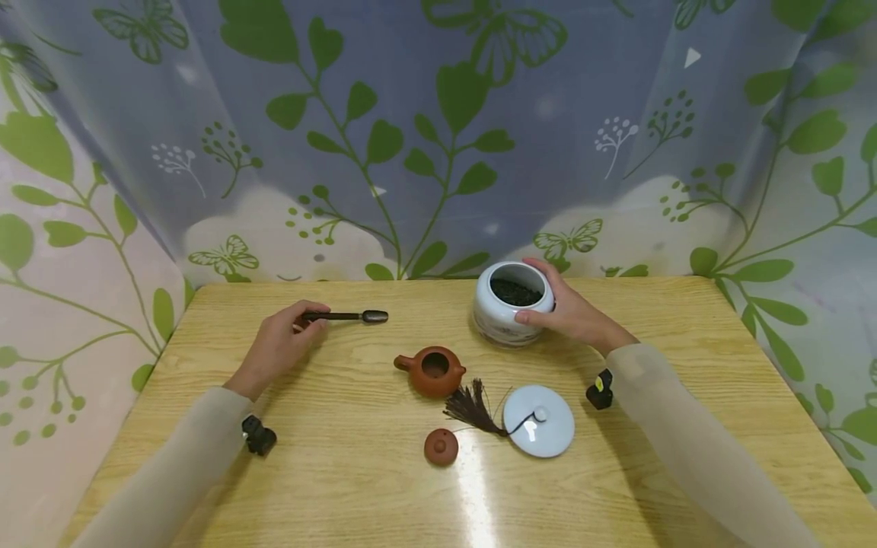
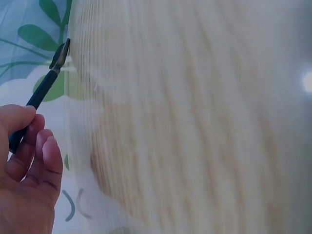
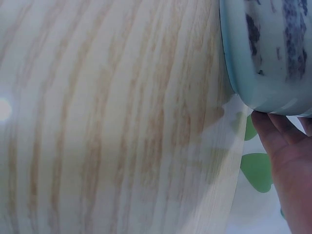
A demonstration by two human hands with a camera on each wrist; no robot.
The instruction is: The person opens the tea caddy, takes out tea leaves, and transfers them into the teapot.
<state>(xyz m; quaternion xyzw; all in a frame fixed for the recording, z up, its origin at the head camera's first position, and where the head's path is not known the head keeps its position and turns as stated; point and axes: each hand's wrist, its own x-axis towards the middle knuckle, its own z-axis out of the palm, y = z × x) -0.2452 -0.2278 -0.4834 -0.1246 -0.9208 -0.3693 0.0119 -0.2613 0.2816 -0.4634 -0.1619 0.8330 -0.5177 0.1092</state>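
Note:
In the head view my left hand (image 1: 277,342) pinches the dark handle of a small tea scoop (image 1: 348,316), its bowl pointing right. The left wrist view shows the scoop (image 2: 43,90) between thumb and fingers. My right hand (image 1: 578,313) grips a white porcelain tea jar (image 1: 500,323) from its right side, thumb near the front of the rim. Dark tea leaves (image 1: 515,293) lie inside the open jar. In the right wrist view, fingers (image 3: 280,134) touch the jar's patterned side (image 3: 273,53). A brown clay teapot (image 1: 445,384) stands lidless between the hands, nearer the jar.
The teapot's round brown lid (image 1: 441,449) lies in front of the teapot. To its right is the white jar lid (image 1: 551,434), with a dark tassel (image 1: 471,409) tied to its knob. A patterned curtain (image 1: 370,99) hangs behind the wooden table (image 1: 342,472).

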